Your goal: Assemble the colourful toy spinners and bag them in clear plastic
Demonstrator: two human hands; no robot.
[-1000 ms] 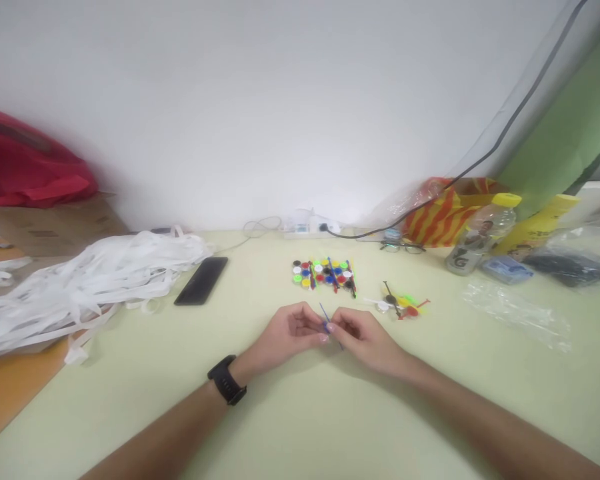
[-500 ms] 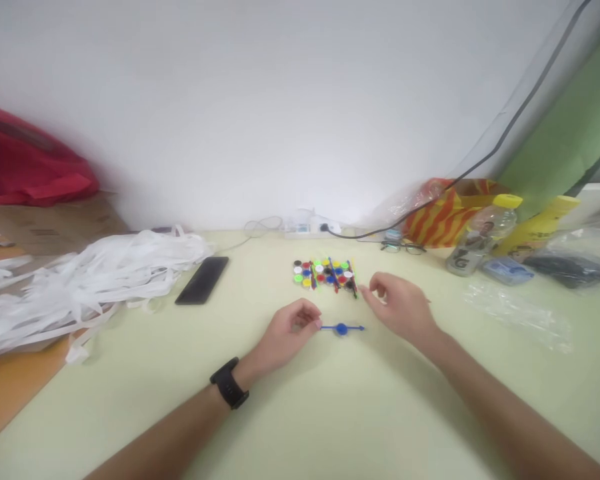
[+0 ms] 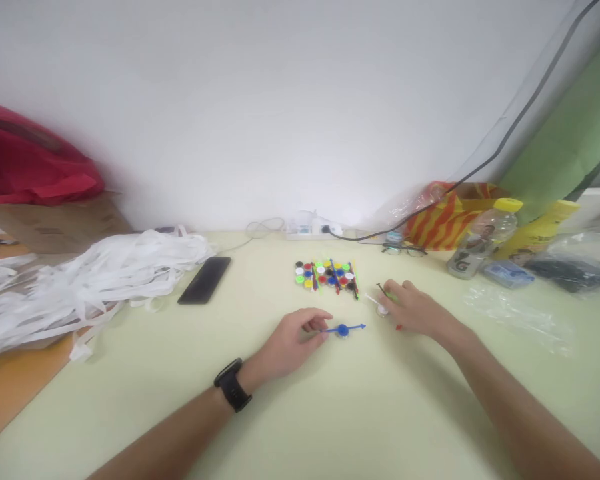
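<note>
My left hand (image 3: 300, 337) pinches one end of a blue arrow spinner (image 3: 343, 330) with a round base, low over the table. To the right, my right hand (image 3: 411, 308) reaches down over a few loose spinners. A white arrow spinner (image 3: 381, 310) shows beside its fingers, along with a dark arrow tip (image 3: 380, 287) and a red tip (image 3: 399, 327). Its fingertips are partly hidden among these pieces, so I cannot tell whether they grip one. Beyond both hands lie rows of small round discs (image 3: 321, 270) in many colours, with several arrows across them.
A black phone (image 3: 204, 281) lies left, beside a heap of white straps (image 3: 105, 283). A power strip (image 3: 305, 231) sits at the wall. On the right are glasses (image 3: 404, 250), a yellow-capped bottle (image 3: 483, 240), a blue packet (image 3: 507, 273) and clear plastic wrap (image 3: 520, 319).
My right hand has moved slightly right and down, and the white, dark and red spinner parts now show around it. My left hand keeps hold of the blue arrow spinner, its arrow end slightly raised.
</note>
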